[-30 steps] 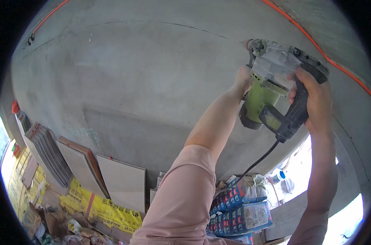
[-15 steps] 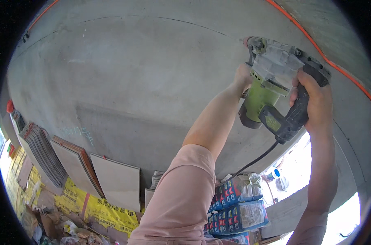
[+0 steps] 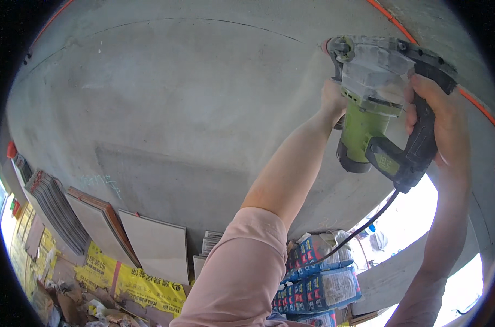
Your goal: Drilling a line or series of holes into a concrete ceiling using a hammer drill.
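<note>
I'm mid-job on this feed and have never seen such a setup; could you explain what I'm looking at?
There is no robot here: these are a person's bare hands, seen through a wide fisheye camera worn on the head, which makes straight edges bend. The right hand grips the black rear handle of a green-bodied power drill. The left hand is at its front; its fingers are mostly hidden. The drill points toward a grey wall, and a dark cord hangs from it. Below, pale panels lean against the wall, near yellow sheeting and stacked blue packages.
</note>
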{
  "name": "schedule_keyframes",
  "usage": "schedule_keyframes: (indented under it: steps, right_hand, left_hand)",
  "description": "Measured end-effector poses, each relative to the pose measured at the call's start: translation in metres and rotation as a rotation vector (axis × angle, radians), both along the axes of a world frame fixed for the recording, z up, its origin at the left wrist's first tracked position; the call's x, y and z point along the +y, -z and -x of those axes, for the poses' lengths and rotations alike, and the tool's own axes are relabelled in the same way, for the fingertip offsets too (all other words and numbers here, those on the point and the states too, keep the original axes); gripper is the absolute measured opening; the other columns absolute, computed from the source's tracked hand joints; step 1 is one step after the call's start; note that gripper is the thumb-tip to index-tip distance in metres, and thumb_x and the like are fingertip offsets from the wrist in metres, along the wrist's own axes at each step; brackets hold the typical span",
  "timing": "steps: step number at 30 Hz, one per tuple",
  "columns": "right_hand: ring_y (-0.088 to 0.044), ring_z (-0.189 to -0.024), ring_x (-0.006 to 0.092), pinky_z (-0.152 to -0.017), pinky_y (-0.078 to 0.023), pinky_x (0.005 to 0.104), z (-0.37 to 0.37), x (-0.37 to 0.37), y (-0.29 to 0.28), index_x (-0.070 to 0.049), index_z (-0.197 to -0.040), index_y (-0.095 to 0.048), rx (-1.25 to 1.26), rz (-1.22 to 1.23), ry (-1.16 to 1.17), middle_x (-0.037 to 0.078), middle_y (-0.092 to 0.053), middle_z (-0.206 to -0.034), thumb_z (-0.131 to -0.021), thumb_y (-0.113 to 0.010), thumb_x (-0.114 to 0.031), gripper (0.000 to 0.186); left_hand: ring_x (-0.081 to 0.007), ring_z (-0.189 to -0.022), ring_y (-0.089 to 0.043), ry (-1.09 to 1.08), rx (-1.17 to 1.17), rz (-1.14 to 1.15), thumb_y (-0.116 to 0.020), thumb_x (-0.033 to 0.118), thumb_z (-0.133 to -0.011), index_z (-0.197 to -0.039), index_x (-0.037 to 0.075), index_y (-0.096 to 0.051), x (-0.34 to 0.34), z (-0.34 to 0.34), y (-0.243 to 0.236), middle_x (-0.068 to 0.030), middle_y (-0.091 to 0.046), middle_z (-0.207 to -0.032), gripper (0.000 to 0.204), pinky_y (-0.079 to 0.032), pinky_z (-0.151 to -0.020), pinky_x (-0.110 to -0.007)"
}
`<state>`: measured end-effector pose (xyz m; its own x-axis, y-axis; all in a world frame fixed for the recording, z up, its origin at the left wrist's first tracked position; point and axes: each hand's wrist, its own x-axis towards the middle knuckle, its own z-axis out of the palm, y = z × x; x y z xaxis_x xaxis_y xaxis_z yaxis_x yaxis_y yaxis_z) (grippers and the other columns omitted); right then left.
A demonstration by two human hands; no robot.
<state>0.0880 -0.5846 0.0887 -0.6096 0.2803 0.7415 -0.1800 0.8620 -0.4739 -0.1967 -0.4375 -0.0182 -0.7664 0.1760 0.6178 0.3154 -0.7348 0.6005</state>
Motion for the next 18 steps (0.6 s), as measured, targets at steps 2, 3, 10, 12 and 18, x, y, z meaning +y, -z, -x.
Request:
schedule_keyframes:
  steps: [2,3,10,12,18]
  right_hand:
    - [-0.059,-0.050,0.0106,-0.050,-0.047,0.0240,-0.001,0.001,0.000,-0.006,-0.086,-0.066,-0.019,-0.074,0.016,0.003,-0.060,-0.060,-0.093,-0.068,-0.042,0.036]
    - [-0.059,-0.050,0.0103,-0.050,-0.047,0.0237,-0.001,0.001,0.000,-0.006,-0.087,-0.066,-0.033,-0.104,0.028,0.003,-0.060,-0.060,-0.093,-0.068,-0.042,0.037]
    - [-0.059,-0.049,0.0096,-0.049,-0.046,0.0230,0.002,0.002,0.008,-0.007,-0.089,-0.065,-0.002,-0.105,0.051,0.002,-0.060,-0.060,-0.093,-0.067,-0.045,0.039]
    - [-0.059,-0.049,0.0097,-0.049,-0.046,0.0232,0.003,0.001,0.009,-0.007,-0.089,-0.065,-0.002,-0.106,0.022,0.002,-0.060,-0.060,-0.094,-0.067,-0.046,0.040]
    - [-0.060,-0.050,0.0101,-0.050,-0.047,0.0239,0.005,0.000,0.008,-0.007,-0.089,-0.065,0.013,-0.099,0.036,0.002,-0.060,-0.060,-0.095,-0.066,-0.044,0.038]
  left_hand:
    - [-0.0483,-0.113,-0.065,0.023,0.005,-0.050,-0.083,0.024,-0.070,-0.105,-0.002,-0.069,0.004,-0.001,0.000,-0.0290,-0.071,-0.109,0.046,-0.053,-0.091,-0.045]
    - [-0.0483,-0.113,-0.065,0.037,-0.006,-0.035,-0.083,0.024,-0.070,-0.105,-0.001,-0.069,0.007,-0.002,0.001,-0.0288,-0.071,-0.110,0.045,-0.053,-0.091,-0.045]
    - [-0.0478,-0.112,-0.065,0.042,0.116,0.071,-0.081,0.017,-0.072,-0.105,0.000,-0.070,-0.012,0.001,0.000,-0.0279,-0.071,-0.109,0.039,-0.053,-0.091,-0.045]
    - [-0.0474,-0.113,-0.064,0.002,0.149,0.122,-0.080,0.016,-0.073,-0.106,0.000,-0.071,-0.019,0.001,0.001,-0.0278,-0.071,-0.109,0.038,-0.053,-0.092,-0.045]
    - [-0.0464,-0.113,-0.065,0.107,-0.030,0.021,-0.079,0.014,-0.074,-0.106,-0.001,-0.070,0.002,0.008,0.000,-0.0278,-0.071,-0.110,0.037,-0.053,-0.092,-0.046]
